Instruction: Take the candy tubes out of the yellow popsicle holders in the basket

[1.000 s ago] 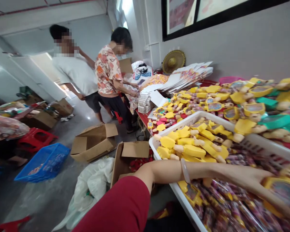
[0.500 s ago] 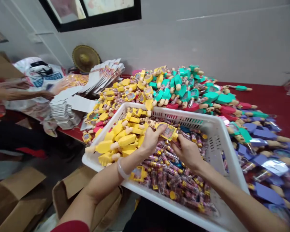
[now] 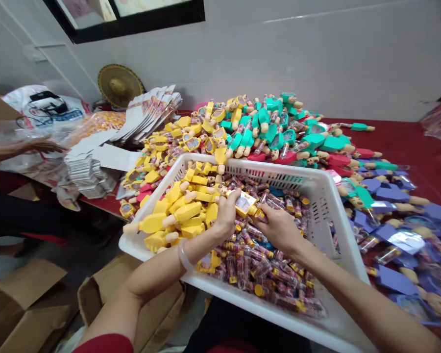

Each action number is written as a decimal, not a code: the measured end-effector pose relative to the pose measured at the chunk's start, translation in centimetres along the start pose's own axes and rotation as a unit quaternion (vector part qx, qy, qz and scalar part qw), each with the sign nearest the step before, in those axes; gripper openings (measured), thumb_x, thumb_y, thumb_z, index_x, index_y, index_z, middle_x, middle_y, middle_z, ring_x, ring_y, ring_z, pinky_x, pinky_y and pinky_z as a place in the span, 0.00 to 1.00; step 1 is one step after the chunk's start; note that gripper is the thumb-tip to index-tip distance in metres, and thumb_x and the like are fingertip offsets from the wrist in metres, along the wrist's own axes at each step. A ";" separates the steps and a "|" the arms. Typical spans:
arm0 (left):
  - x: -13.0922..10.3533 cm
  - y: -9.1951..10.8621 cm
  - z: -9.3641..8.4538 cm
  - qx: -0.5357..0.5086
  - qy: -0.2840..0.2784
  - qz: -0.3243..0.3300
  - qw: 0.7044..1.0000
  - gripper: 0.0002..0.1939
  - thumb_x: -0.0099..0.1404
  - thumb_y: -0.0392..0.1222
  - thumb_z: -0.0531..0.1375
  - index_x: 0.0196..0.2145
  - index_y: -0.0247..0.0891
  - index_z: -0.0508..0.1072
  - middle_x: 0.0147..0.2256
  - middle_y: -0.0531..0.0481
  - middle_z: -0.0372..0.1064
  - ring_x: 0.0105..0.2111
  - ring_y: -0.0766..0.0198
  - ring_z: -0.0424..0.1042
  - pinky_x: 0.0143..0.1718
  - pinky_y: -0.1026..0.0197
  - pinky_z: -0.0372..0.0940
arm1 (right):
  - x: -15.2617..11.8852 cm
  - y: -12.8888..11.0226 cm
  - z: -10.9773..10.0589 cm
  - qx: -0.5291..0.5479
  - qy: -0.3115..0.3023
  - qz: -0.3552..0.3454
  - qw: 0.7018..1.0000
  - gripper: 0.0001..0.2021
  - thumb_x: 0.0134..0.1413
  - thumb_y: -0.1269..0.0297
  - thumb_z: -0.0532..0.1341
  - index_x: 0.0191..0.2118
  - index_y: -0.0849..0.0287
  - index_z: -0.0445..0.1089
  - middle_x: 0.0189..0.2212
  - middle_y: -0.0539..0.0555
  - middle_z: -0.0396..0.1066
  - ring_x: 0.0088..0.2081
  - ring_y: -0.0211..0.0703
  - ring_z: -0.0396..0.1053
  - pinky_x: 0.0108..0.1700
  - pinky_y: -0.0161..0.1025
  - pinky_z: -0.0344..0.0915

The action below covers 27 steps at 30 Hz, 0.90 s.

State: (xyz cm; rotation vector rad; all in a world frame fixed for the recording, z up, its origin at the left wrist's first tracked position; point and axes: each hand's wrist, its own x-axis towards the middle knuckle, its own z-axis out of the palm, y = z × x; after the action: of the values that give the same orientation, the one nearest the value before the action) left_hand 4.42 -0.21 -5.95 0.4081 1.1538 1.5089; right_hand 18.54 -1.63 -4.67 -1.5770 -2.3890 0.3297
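My left hand point(image 3: 226, 215) is closed around a yellow plastic toy point(image 3: 244, 203) with a shiny panel on its face and a beige figure-like end. At its lower end, my right hand point(image 3: 281, 229) pinches a yellow piece; whether this is a tube's cap or part of the toy, I cannot tell. Both hands are above a white plastic basket point(image 3: 318, 211). Under and beside them lie many clear candy-filled tubes point(image 3: 257, 274) with yellow caps. Similar yellow toys point(image 3: 185, 213) are heaped in the basket's left part.
Behind the basket, yellow and green toys point(image 3: 270, 122) are piled on a red table point(image 3: 393, 135). Purple toys point(image 3: 397, 279) lie to the right. Stacked white cards point(image 3: 84, 171) stand left, near another person's hand point(image 3: 44, 145). Open cardboard boxes point(image 3: 29, 279) sit below.
The toy has tilted in my hands, and its panel now reflects white. My right hand has closed in on its lower end. The other person's hand has drawn back left from the cards.
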 end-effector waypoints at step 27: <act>-2.3 -1.7 0.2 0.027 0.053 0.033 0.998 0.18 0.53 0.52 0.68 0.31 0.35 0.69 0.25 0.52 0.67 0.27 0.65 0.67 0.30 0.64 0.61 | -1.8 -2.3 -2.1 -0.244 0.004 -0.020 0.970 0.13 0.59 0.80 0.47 0.34 0.65 0.69 0.26 0.63 0.74 0.27 0.49 0.74 0.25 0.36 0.53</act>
State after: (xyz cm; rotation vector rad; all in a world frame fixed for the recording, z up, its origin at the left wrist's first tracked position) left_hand 6.20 -2.36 -6.54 0.4104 1.2778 1.5744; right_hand 17.95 -4.10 -2.08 -1.7020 -2.6259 -0.2997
